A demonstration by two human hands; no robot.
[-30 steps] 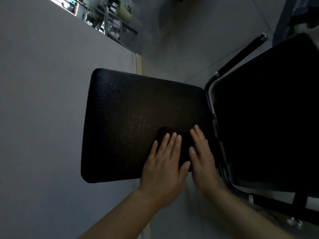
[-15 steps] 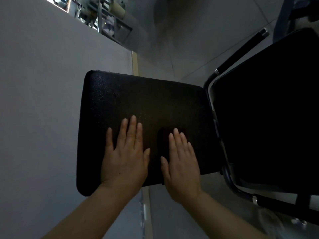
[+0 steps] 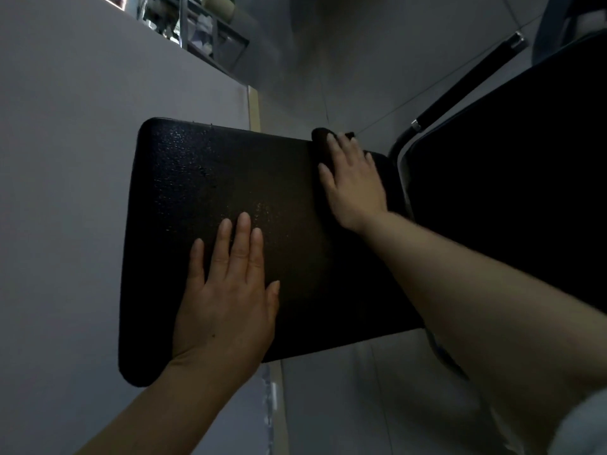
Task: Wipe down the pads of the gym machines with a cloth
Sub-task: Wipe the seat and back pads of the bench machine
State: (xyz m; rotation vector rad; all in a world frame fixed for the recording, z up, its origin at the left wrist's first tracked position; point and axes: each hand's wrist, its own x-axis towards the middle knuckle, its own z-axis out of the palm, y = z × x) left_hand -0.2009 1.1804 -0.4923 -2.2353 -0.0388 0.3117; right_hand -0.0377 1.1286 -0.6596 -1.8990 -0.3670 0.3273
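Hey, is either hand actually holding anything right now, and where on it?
Nothing is gripped. The right hand presses flat on the dark cloth at the pad's far edge; the left hand rests flat on the bare pad.

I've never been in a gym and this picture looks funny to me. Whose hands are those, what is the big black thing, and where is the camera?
The camera sits on a person's head and looks down, so you see that person's own two arms and hands, as if you were them. The big black thing is a seat pad of a gym machine, soft and bumpy, with tiny shiny specks on it. The left hand lies flat on the pad with straight fingers and holds nothing. The right hand reaches to the pad's far corner and presses down a dark cloth, which peeks out past the fingertips. The person is wiping the pad clean. To the right is another black pad, and above it a black handle bar on the machine's metal frame. Below everything is the grey floor.
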